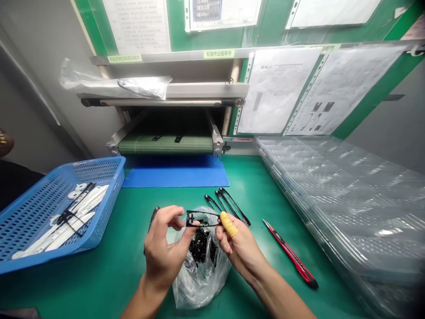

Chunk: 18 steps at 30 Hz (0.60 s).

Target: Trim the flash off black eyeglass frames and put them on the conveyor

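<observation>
**Black plastic frame [203,218] held over clear plastic bag [199,277]**

Left hand [164,254] and right hand [241,250] both pinch the frame, close together but not touching each other. Yellow finger cot [229,223] on right thumb. Bag sits near the front edge of the green surface [109,288], full of small black parts [199,246]. More black frames [227,206] lie just past the right hand. Red utility knife [292,254] to the right of the bag. Blue plastic basket [63,217] at the left edge holds white strips and black pieces. Stacked clear plastic trays [338,208] run along the right edge. Back edge: blue mat [175,173], green conveyor belt [165,145]. Green label [219,53] above reads 标准作业指导书. Printed sheets [275,91] hang beside it, text too small to read.
</observation>
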Each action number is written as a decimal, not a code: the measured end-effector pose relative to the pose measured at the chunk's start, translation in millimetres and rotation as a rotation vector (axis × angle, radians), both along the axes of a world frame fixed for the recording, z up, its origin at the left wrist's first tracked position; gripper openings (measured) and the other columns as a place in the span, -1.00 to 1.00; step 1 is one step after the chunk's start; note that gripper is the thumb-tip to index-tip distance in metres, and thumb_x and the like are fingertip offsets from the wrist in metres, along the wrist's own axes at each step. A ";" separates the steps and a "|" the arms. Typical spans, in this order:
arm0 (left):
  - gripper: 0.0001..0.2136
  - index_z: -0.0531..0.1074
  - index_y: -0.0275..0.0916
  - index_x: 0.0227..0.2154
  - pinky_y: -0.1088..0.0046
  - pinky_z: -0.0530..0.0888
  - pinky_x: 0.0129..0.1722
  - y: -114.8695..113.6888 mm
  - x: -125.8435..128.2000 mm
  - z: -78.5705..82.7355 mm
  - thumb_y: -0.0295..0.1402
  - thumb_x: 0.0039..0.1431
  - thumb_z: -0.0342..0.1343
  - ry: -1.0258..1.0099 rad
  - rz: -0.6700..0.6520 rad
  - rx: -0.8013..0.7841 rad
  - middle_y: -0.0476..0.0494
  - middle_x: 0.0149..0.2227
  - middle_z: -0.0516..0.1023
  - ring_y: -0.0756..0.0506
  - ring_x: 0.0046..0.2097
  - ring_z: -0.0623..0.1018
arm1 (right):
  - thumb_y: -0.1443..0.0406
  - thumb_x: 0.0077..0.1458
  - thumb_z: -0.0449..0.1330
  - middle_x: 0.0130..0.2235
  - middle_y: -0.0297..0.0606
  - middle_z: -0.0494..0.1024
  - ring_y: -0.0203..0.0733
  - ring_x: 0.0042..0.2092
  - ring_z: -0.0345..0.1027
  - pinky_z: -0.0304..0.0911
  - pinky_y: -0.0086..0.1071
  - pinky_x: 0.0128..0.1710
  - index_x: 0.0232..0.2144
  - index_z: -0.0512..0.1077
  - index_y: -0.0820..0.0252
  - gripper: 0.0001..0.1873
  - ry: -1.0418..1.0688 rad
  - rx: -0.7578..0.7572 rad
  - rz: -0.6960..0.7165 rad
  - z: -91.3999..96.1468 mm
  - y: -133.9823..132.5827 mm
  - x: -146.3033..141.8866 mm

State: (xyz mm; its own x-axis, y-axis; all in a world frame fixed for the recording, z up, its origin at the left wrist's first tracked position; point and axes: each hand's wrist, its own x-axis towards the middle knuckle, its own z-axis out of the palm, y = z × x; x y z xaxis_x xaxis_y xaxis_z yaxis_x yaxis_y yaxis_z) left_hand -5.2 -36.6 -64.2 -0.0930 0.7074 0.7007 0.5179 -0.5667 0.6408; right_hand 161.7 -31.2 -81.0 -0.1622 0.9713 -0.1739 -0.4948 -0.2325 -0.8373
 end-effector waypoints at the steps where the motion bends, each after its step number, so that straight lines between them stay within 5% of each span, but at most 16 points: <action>1: -0.60 0.39 -0.18 -0.10 0.46 0.50 -0.25 1.7 0.4 2.9 -0.57 -0.02 0.29 0.051 0.028 0.201 -0.05 -0.25 0.50 -0.01 -0.31 0.50 | -0.10 -0.09 0.34 -0.61 -0.49 0.37 -0.59 -0.72 -0.01 -0.13 -0.68 -0.71 -0.42 0.22 0.21 -0.43 0.013 -0.026 0.029 0.1 -0.5 -1.6; 4: -0.59 0.44 -0.26 -0.12 0.44 0.52 -0.19 5.3 2.9 19.1 -0.67 -0.06 0.27 0.247 -0.076 0.589 -0.11 -0.20 0.51 -0.04 -0.20 0.53 | -0.17 -0.12 0.31 -0.66 -0.56 0.26 -0.59 -0.73 -0.16 -0.22 -0.65 -0.72 -0.41 0.23 0.20 -0.39 0.040 -0.054 0.132 0.4 -7.2 -9.6; 7: -0.70 0.49 -0.33 -0.10 0.40 0.52 -0.14 4.7 7.7 35.5 -0.61 0.07 0.18 0.376 -0.252 0.665 -0.20 -0.16 0.53 -0.09 -0.15 0.54 | -0.20 -0.01 0.20 -0.69 -0.56 0.22 -0.58 -0.76 -0.22 -0.29 -0.62 -0.73 -0.41 0.23 0.19 -0.42 0.026 -0.026 0.243 1.4 -16.3 -14.5; 10: -0.67 0.47 -0.31 -0.04 0.39 0.53 -0.15 2.9 14.4 42.1 -0.60 0.12 0.14 0.291 -0.332 0.640 -0.20 -0.16 0.55 -0.10 -0.14 0.55 | -0.18 0.09 0.12 -0.68 -0.47 0.30 -0.48 -0.79 -0.05 -0.23 -0.59 -0.76 -0.32 0.29 0.21 -0.44 -0.029 0.026 0.359 4.4 -21.1 -8.5; 12: -0.64 0.47 -0.22 -0.04 0.44 0.52 -0.21 3.1 17.4 40.2 -0.63 0.10 0.15 0.102 -0.341 0.468 -0.14 -0.19 0.55 -0.06 -0.19 0.55 | -0.17 0.09 0.14 -0.58 -0.39 0.40 -0.39 -0.70 0.17 -0.03 -0.56 -0.71 -0.21 0.30 0.22 -0.43 -0.109 0.150 0.282 7.5 -21.2 0.9; 15: -0.80 0.56 -0.17 -0.25 0.55 0.49 -0.33 4.2 15.9 30.8 -0.57 0.12 0.17 -0.171 -0.481 -0.043 -0.06 -0.32 0.55 0.00 -0.30 0.54 | -0.09 0.19 0.08 -0.34 -0.32 0.44 -0.39 -0.55 0.28 0.16 -0.50 -0.54 -0.06 0.25 0.15 -0.50 -0.340 0.493 0.023 13.4 -19.3 15.4; 18: -0.91 0.60 -0.23 -0.39 0.57 0.45 -0.39 3.0 8.1 21.0 -0.44 0.14 0.19 -0.266 -0.645 -0.421 -0.12 -0.37 0.57 -0.01 -0.35 0.53 | 0.10 0.30 0.00 -0.45 -0.35 0.40 -0.33 -0.52 0.26 0.14 -0.45 -0.50 -0.28 0.29 0.15 -0.74 -0.647 0.723 0.046 19.1 -18.5 21.9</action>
State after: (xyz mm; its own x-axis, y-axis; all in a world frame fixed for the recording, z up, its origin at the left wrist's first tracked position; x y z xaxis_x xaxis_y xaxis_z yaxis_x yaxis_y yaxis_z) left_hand 2.9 -33.6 -43.3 0.2972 0.8776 0.3761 -0.0277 -0.3858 0.9222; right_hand 183.6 -49.7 -62.0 -0.2853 0.8737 0.3940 0.1079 0.4378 -0.8926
